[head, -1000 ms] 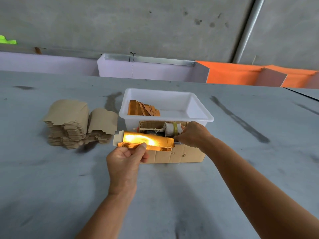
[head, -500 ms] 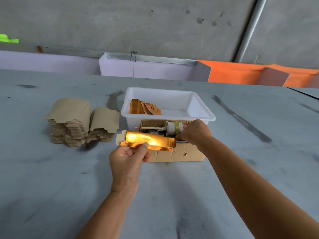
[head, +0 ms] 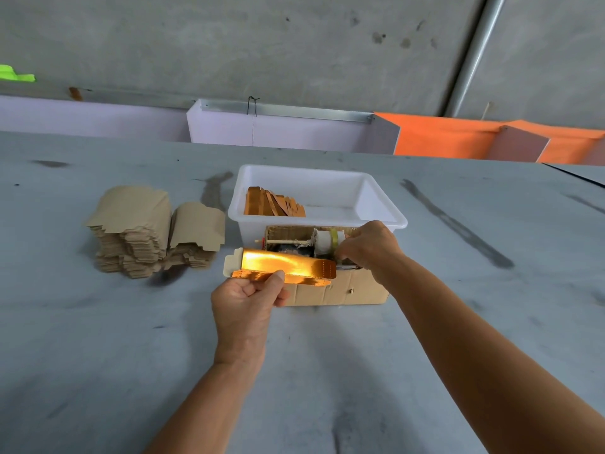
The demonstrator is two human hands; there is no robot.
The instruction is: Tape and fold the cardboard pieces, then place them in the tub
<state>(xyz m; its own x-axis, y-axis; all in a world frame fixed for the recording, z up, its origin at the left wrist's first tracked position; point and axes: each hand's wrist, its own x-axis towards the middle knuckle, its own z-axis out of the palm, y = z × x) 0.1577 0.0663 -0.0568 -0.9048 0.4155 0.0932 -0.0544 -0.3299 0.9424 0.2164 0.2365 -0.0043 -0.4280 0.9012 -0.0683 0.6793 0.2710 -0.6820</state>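
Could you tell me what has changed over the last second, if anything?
Hardly anything. The left hand still pinches the gold piece in front of the cardboard box, and the right hand stays at the tape roll. The tub and brown stacks are unmoved; only the view shifted slightly.

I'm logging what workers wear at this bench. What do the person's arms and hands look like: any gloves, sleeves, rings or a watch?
Both forearms are bare as far as the picture shows; no sleeve is in view. The left hand and right hand wear no gloves. No watch, wristband or ring shows on either.
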